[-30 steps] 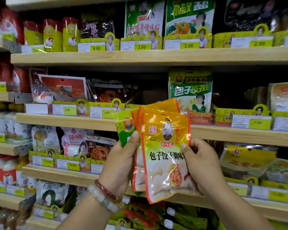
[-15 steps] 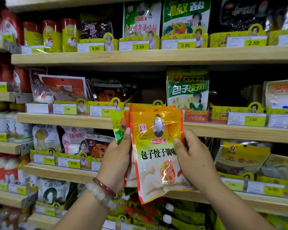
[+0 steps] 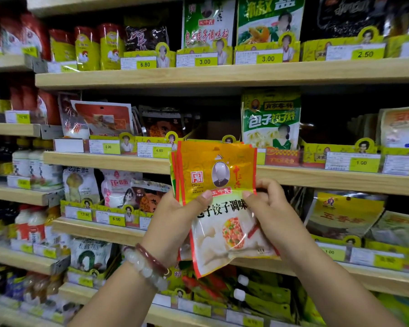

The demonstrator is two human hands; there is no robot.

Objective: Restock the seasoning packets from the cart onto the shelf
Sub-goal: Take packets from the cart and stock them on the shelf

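Wooden shelves (image 3: 222, 74) hold packets (image 3: 270, 119) (price-tagged) and bottles (image 3: 22, 161).

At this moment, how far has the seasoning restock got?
Done: nothing can be confirmed; the cart is out of view. In hand: the left hand and right hand both grip a small stack of orange-topped plastic seasoning packets, held in front of the light wooden shelf. Left: the stack is not yet placed; the dark gap behind it looks like a possible slot.

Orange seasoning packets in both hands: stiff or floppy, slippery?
The seasoning packets look like thin glossy pouches, so probably floppy and slick. Held fanned between left hand and right hand, they could slide apart. Likely light.
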